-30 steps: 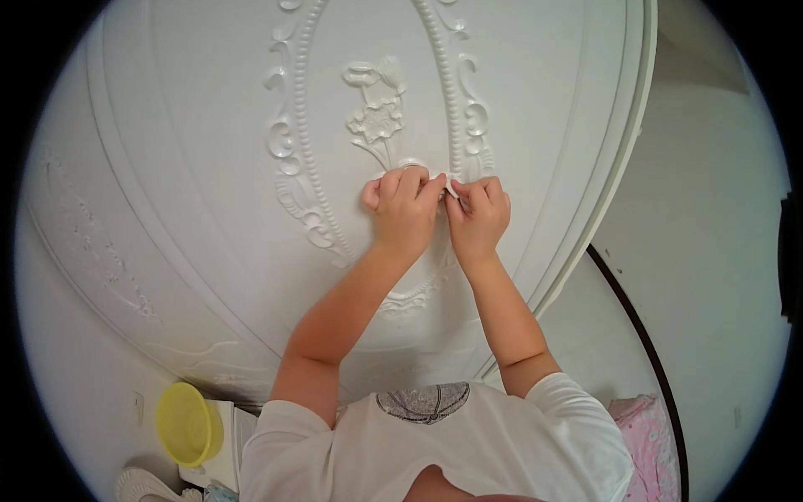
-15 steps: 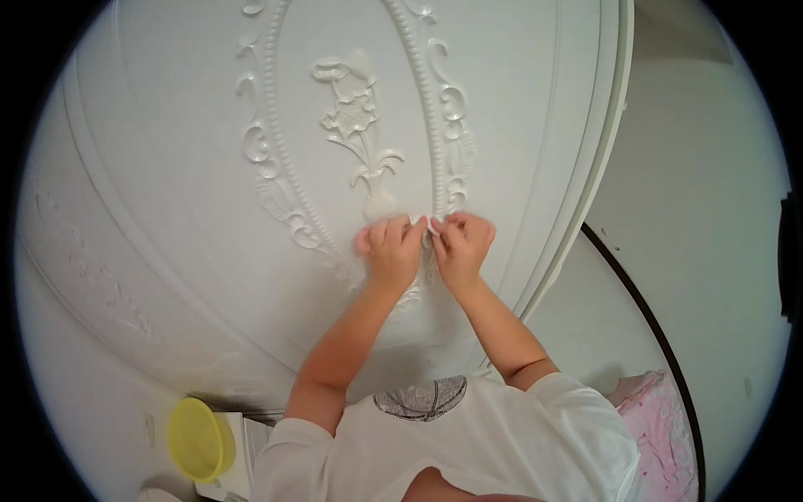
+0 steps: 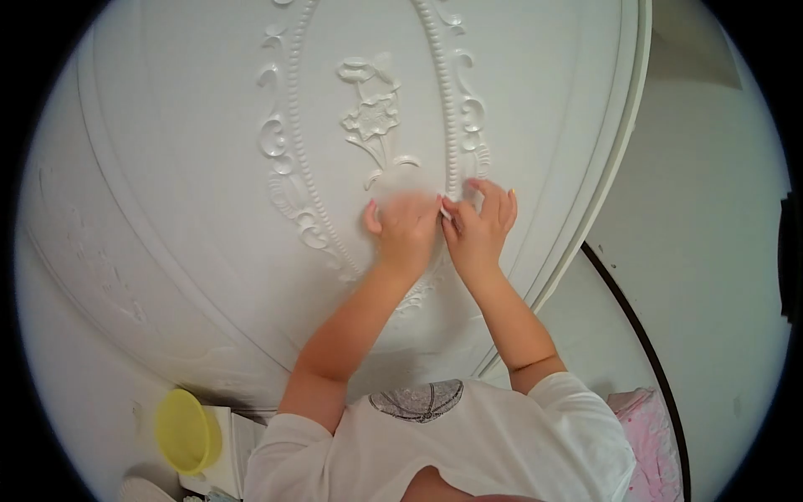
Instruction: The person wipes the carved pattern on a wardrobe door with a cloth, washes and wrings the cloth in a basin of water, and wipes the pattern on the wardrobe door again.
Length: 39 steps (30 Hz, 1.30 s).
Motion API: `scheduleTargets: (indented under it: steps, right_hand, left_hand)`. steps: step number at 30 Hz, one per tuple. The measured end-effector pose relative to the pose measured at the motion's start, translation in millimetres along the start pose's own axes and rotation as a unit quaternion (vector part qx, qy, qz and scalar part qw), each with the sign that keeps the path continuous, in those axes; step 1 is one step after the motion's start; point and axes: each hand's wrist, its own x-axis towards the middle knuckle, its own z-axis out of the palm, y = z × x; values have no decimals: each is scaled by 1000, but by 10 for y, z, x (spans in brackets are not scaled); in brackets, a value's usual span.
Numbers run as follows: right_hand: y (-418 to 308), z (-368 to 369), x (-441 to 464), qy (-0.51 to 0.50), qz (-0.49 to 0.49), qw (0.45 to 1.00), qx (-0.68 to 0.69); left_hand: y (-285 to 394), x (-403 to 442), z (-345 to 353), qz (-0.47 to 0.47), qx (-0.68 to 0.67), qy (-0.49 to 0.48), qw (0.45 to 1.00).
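Both hands are raised close together in front of a white panel (image 3: 209,151) with raised moulding. My right hand (image 3: 481,230) pinches a small white piece (image 3: 445,212) between thumb and forefinger, its other fingers spread. What the piece is I cannot make out. Beside it, my left hand (image 3: 407,230) is curled and its fingers are blurred; the thumb tip meets the white piece and the little finger sticks out. The left hand covers the lower part of a moulded flower spray (image 3: 372,117) on the panel.
A beaded oval border (image 3: 452,125) with scrolls frames the flower spray. At the lower left, a yellow basin (image 3: 188,431) rests on a white stand (image 3: 227,456). Pink patterned fabric (image 3: 648,443) lies at the lower right. A dark curved strip (image 3: 640,322) runs along the right side.
Both hands have risen slightly and appear further right. The right hand's outer fingers have spread, and the left fingers have blurred. The whole view has shifted a little.
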Motion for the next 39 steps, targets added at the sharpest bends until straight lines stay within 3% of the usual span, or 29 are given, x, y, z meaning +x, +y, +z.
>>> scheduleTargets:
  steps: [3, 6, 17, 20, 39]
  right_hand:
    - [79, 45, -194, -20, -1, 1000, 13]
    - [81, 64, -291, 3, -8, 999, 34]
    - [-27, 28, 382, 78, -40, 996, 33]
    - [-71, -31, 216, 39, -21, 999, 28]
    - [-78, 83, 656, 132, -18, 989, 70]
  left_hand:
    - [49, -237, -28, -4, -23, -12, 1000]
    - [64, -241, -19, -2, -3, 42, 999]
    - [8, 452, -88, -9, -39, 110, 993]
    - [3, 255, -98, -11, -38, 100, 994]
    - [-187, 947, -241, 41, -91, 92, 991]
